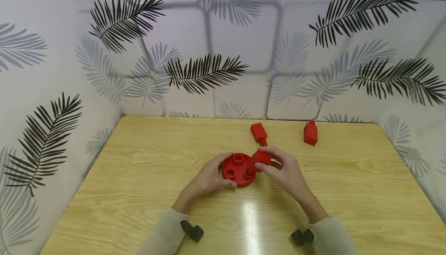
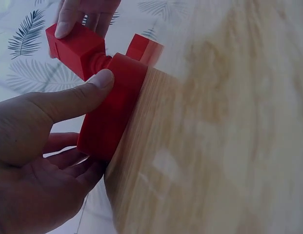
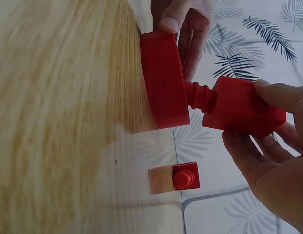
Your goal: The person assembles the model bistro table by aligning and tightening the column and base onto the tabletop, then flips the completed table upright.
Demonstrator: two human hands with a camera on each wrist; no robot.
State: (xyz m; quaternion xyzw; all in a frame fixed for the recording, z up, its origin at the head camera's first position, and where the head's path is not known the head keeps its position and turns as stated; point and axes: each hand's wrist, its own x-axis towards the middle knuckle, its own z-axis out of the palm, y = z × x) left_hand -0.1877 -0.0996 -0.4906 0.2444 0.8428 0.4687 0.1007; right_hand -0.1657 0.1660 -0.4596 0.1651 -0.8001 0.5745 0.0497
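A red round base (image 1: 235, 166) with raised ring-shaped sockets lies flat on the wooden table. My left hand (image 1: 210, 175) grips its rim from the left, the thumb (image 2: 101, 79) on the near side. In my right hand (image 1: 287, 174) I hold a red square-sided block (image 3: 244, 105), pinched between thumb and fingers. Its threaded stem (image 3: 201, 96) points down into the right-hand socket of the base, and the block tilts in the head view. The base's rim hides the stem's tip, so how deep it sits I cannot tell.
Behind the base lies another red block (image 1: 259, 131) on its side, its stem toward me. A further red block (image 1: 310, 133) is at the back right, near the table's (image 1: 167, 138) far edge. A leaf-patterned curtain (image 1: 240, 45) stands behind the table.
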